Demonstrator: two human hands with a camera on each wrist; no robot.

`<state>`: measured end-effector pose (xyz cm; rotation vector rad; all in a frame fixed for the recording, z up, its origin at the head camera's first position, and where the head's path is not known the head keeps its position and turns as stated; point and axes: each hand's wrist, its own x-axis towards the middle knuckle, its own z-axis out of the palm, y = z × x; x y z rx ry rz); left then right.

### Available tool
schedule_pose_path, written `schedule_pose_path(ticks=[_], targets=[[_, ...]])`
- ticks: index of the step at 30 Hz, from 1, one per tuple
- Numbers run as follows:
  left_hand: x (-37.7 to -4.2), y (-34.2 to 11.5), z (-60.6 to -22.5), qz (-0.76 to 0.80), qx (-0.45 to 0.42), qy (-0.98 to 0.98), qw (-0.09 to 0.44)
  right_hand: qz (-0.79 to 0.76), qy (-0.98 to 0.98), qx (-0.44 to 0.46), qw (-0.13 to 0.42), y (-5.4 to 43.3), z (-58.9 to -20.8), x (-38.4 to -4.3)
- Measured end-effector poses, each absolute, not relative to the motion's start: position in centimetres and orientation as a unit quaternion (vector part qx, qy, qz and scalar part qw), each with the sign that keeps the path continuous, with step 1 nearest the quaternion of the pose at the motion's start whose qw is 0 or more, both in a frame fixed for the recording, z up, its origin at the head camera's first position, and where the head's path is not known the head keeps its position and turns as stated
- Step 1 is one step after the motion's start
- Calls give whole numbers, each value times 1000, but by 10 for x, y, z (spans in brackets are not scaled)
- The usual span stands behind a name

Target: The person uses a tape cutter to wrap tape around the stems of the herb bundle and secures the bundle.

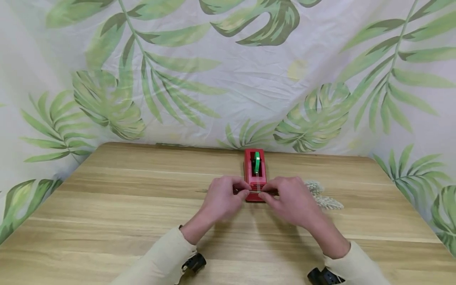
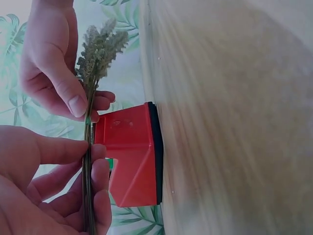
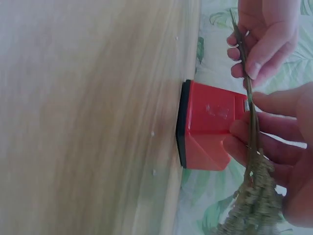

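A bundle of dried flower stems with fluffy pale heads (image 1: 322,196) lies crosswise over the front of a red tape dispenser (image 1: 251,181). My left hand (image 1: 225,198) pinches the bare stems (image 2: 87,181) between thumb and fingers, left of the dispenser. On the other side, the right hand (image 1: 290,200) pinches the same stems nearer the heads (image 3: 257,200). Between the two thumbs a clear strip of tape (image 1: 258,178) runs from the green-cored roll (image 1: 257,161) toward the stems. Whether the strip sticks to the stems is hard to tell.
The wooden table (image 1: 135,213) spreads on both sides of the dispenser. A leaf-printed cloth (image 1: 256,95) hangs behind the table's back edge, close to the dispenser's rear. Dark wrist cameras sit below each sleeve, the left one (image 1: 196,263) above the tabletop.
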<state>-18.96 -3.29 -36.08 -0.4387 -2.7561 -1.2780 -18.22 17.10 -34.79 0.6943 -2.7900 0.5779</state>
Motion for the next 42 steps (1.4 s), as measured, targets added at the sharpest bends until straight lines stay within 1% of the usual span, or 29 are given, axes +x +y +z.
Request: schedule_pose_path(ticks=[8,12,18,23,28,38,42], targets=[[-191,-33,-356,-404,-149,-902,29,295,-945,140,30,164,-349,-185],[-192,-31,-355,-390,-145,-909,23,339,-935,99,8,163,-351,-188],[-197,-25,-354,-419,-130,-898,17,356,-930,88,2,164,-354,-192],[-203,-22,-356,-453,-139,-881,17,362,-929,82,-4,165,-355,-193],[-206,-21,-361,-454,-150,-878,0,358,-930,81,-6,165,-355,-193],[-208,-20,-362,-445,-155,-882,-7,356,-930,88,-7,165,-356,-194],[-209,-21,-362,-435,-158,-887,-19,358,-929,93,-7,165,-356,-195]])
